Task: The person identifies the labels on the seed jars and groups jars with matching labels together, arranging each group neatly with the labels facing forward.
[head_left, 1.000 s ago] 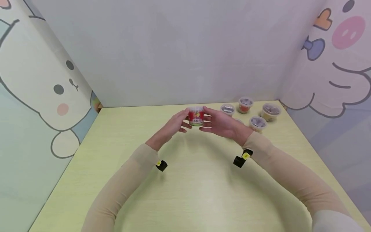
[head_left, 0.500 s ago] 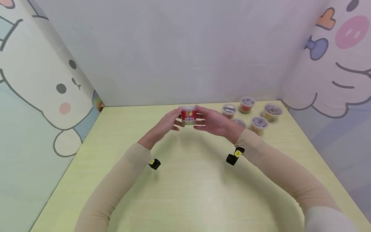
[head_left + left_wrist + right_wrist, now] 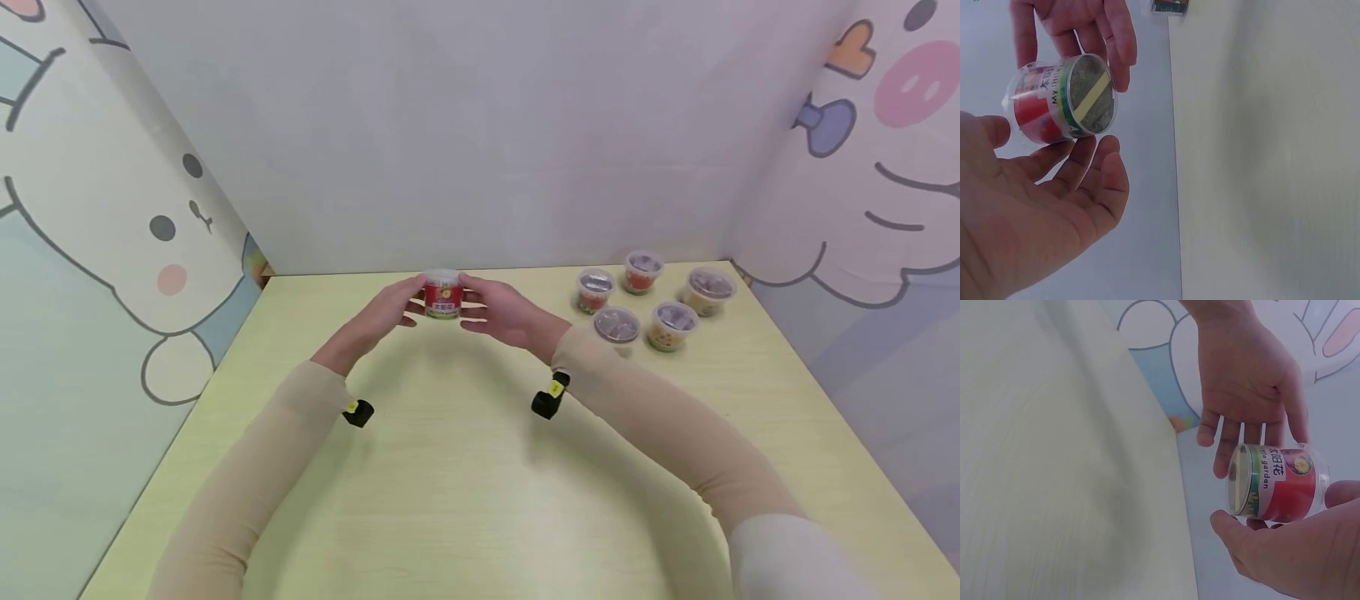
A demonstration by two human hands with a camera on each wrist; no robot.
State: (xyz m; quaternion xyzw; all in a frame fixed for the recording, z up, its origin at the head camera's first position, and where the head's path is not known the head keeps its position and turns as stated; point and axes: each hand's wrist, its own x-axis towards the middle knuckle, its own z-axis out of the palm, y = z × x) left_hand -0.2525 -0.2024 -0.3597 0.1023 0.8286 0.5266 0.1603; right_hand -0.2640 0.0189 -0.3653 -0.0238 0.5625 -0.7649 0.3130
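Between my two hands is a small clear plastic cup with a red label, held above the far part of the table. My left hand grips its left side and my right hand its right side, fingers behind and below. In the left wrist view the cup's base shows dark grey contents and a pale yellow strip. The label reads "garden" in the right wrist view and carries a flower picture. It stands roughly upright in the head view.
Several lidded plastic cups stand at the back right of the pale wooden table, among them one with red contents and a wider yellowish one. A grey-white wall panel rises behind, with cartoon-printed panels at both sides.
Both hands have carried the cup to the left, while keeping their hold on it. The cups at the back right are less covered by my right arm now.
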